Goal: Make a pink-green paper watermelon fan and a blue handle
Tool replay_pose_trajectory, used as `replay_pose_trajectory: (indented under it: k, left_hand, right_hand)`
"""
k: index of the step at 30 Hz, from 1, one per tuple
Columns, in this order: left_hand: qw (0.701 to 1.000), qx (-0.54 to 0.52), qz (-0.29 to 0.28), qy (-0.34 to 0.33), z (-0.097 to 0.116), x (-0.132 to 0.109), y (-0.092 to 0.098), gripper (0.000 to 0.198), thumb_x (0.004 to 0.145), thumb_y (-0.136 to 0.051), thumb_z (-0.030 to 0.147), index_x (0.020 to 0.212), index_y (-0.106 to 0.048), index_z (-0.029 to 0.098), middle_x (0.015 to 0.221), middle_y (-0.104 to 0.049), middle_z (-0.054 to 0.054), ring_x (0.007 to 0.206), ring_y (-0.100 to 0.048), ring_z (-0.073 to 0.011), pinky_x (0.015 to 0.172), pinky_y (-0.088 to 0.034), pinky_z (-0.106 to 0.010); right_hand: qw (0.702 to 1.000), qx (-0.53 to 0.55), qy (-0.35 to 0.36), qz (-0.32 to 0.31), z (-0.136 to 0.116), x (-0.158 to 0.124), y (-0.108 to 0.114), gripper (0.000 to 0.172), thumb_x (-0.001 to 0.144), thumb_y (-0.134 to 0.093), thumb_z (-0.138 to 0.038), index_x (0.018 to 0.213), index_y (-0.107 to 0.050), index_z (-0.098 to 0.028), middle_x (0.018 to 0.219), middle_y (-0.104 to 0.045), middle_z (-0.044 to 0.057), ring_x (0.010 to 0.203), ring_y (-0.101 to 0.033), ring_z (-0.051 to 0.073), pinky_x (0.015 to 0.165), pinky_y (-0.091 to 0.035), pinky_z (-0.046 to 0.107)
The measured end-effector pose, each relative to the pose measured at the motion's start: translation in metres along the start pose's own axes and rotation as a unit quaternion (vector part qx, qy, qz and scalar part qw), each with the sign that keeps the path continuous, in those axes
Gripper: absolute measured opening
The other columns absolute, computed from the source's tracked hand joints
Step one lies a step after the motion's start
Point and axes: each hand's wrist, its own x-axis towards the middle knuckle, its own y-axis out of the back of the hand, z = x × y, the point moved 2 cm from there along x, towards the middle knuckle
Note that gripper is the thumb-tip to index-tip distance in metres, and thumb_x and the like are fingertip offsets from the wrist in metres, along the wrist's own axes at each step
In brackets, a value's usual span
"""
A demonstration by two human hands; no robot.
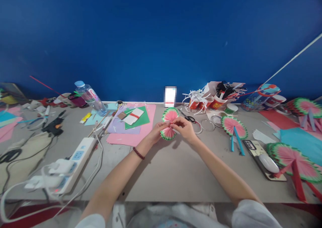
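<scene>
A round pleated paper fan [169, 114], pink with a green and white zigzag rim, is held up over the middle of the table. My left hand [158, 131] grips it from the left side, fingers closed near its centre. From the right, my right hand [184, 127] pinches the pleats at the same centre point. Both hands cover part of the fan's middle. Black-handled scissors [190, 118] lie just behind my right hand. To the right rests a similar pink fan [234, 127] with blue paper handles.
On the left are a power strip [77, 164] with cables, a glue gun [54, 124] and a tilted water bottle [92, 98]. Coloured paper [137, 125] is stacked left of centre. Cups [216, 103] stand at the back; a phone [261, 159] and another fan [294, 157] lie right.
</scene>
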Motion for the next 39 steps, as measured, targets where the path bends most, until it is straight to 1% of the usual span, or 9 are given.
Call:
replay_pose_trajectory:
  k: [5,11,16,20,22,24,27,30,39]
  left_hand:
    - [1.000,-0.006,-0.003,0.030,-0.005,0.002,0.004,0.019,0.074,-0.069,0.032,0.079,-0.070,0.014,0.083,-0.068,-0.007,0.078,-0.061,-0.0187,0.075,-0.045,-0.031]
    - [0.987,0.023,0.008,0.162,-0.008,0.006,0.018,0.018,0.070,-0.065,0.028,0.080,-0.068,0.014,0.079,-0.067,-0.007,0.070,-0.061,-0.0175,0.065,-0.046,-0.028]
    - [0.955,0.234,0.180,0.038,0.014,0.007,0.032,0.019,0.068,-0.055,0.024,0.050,-0.054,0.016,0.050,-0.053,-0.001,0.050,-0.051,-0.0134,0.051,-0.040,-0.026]
    - [0.920,0.279,0.263,-0.076,0.030,-0.004,0.026,0.026,0.073,-0.046,0.021,0.048,-0.046,0.018,0.049,-0.047,0.002,0.054,-0.047,-0.0110,0.056,-0.039,-0.023]
    - [0.874,0.371,0.253,-0.184,0.034,-0.010,0.014,0.021,0.075,-0.049,0.021,0.054,-0.050,0.018,0.055,-0.051,0.002,0.058,-0.050,-0.0114,0.058,-0.041,-0.023]
    - [0.857,0.429,0.193,-0.208,0.026,-0.012,0.003,0.012,0.076,-0.052,0.020,0.065,-0.056,0.019,0.065,-0.060,0.001,0.063,-0.054,-0.0119,0.063,-0.045,-0.023]
    - [0.873,0.439,0.138,-0.160,0.004,-0.010,-0.003,0.005,0.075,-0.055,0.018,0.078,-0.059,0.018,0.076,-0.066,-0.002,0.070,-0.062,-0.0141,0.068,-0.050,-0.026]
    - [0.894,0.411,0.137,-0.112,-0.013,-0.004,0.003,0.011,0.070,-0.064,0.020,0.077,-0.056,0.018,0.075,-0.066,-0.002,0.069,-0.064,-0.0156,0.070,-0.052,-0.029]
    - [0.915,0.375,0.139,-0.056,-0.024,0.001,0.015,0.012,0.070,-0.071,0.026,0.076,-0.068,0.017,0.076,-0.072,-0.005,0.071,-0.068,-0.0209,0.070,-0.053,-0.032]
  right_hand:
    - [1.000,-0.002,-0.008,-0.006,0.001,0.000,0.000,0.017,0.074,-0.067,-0.035,0.074,-0.064,-0.018,0.076,-0.063,0.002,0.066,-0.056,0.013,0.062,-0.045,0.026]
    - [0.997,-0.053,-0.057,0.008,0.011,-0.001,-0.001,0.019,0.074,-0.065,-0.035,0.072,-0.064,-0.016,0.074,-0.064,0.004,0.065,-0.057,0.015,0.061,-0.045,0.026]
    - [0.988,-0.099,-0.108,0.042,0.029,-0.004,0.000,0.020,0.073,-0.064,-0.036,0.073,-0.065,-0.016,0.067,-0.064,0.003,0.054,-0.054,0.013,0.053,-0.042,0.025]
    - [0.980,-0.158,-0.107,0.055,0.041,-0.005,0.000,0.019,0.071,-0.064,-0.035,0.069,-0.065,-0.016,0.057,-0.061,0.001,0.051,-0.054,0.013,0.050,-0.039,0.023]
    - [0.979,-0.157,-0.115,0.054,0.046,-0.006,-0.001,0.020,0.069,-0.065,-0.036,0.067,-0.064,-0.017,0.054,-0.060,0.000,0.050,-0.053,0.013,0.049,-0.038,0.023]
    - [0.981,-0.129,-0.138,0.049,0.050,-0.007,-0.003,0.019,0.068,-0.065,-0.036,0.066,-0.064,-0.017,0.053,-0.060,0.000,0.048,-0.052,0.013,0.046,-0.038,0.022]
    - [0.976,-0.061,-0.207,0.032,0.055,-0.008,-0.005,0.018,0.067,-0.064,-0.034,0.064,-0.063,-0.017,0.047,-0.055,-0.002,0.040,-0.048,0.011,0.040,-0.036,0.021]
    - [0.964,0.006,-0.267,0.006,0.058,-0.009,-0.007,0.022,0.067,-0.065,-0.038,0.065,-0.063,-0.016,0.045,-0.053,-0.003,0.036,-0.046,0.009,0.036,-0.034,0.020]
    - [0.956,0.034,-0.293,-0.015,0.058,-0.010,-0.008,0.027,0.065,-0.069,-0.041,0.065,-0.064,-0.014,0.044,-0.048,-0.006,0.035,-0.040,0.005,0.033,-0.029,0.016]
